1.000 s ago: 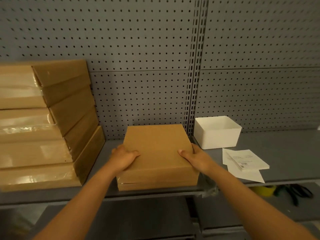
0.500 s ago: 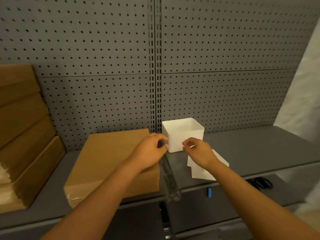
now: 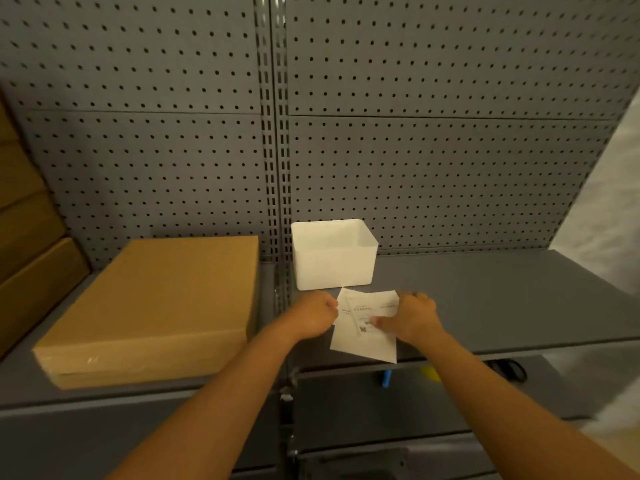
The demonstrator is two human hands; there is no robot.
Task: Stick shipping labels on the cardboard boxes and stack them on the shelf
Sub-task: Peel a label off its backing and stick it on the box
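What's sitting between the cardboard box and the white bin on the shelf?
Nothing sits there. The head view shows only bare grey shelf and the slotted upright post between the cardboard box and the white bin.

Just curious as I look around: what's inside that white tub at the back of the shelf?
Only the white tub's bare inner walls near the rim show; nothing sticks out. Its front wall hides the bottom, so contents cannot be told.

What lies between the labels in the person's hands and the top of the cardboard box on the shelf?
Nothing visible. The shipping labels, held by the left hand and right hand, lie just right of the cardboard box; only bare shelf separates them. The white bin sits behind, out of the path.
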